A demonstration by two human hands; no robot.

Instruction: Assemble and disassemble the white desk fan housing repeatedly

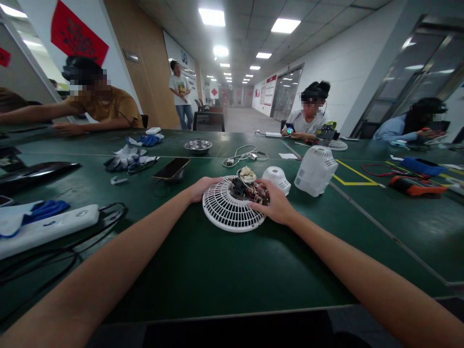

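Observation:
A round white fan grille (pixel 232 220) lies on the green table in front of me. On top of its hub sits a dark fan motor (pixel 244 188) with wires and a cream-coloured gear housing (pixel 247 174). My left hand (pixel 204 187) grips the grille's left rim, with some fingers hidden by it. At the right, my right hand (pixel 276 203) is wrapped round the motor's side, its thumb by the grille. Just behind that hand stands a white slotted motor cover (pixel 277 179). A larger translucent white plastic housing (pixel 316 171) stands farther right.
Behind the grille are a coiled white cable (pixel 241 157) and a steel bowl (pixel 197 146). To the left lie a phone (pixel 171 167), gloves (pixel 126 158) and a white power strip (pixel 50 229). An orange multimeter (pixel 416 186) is at right. Several people are around the table.

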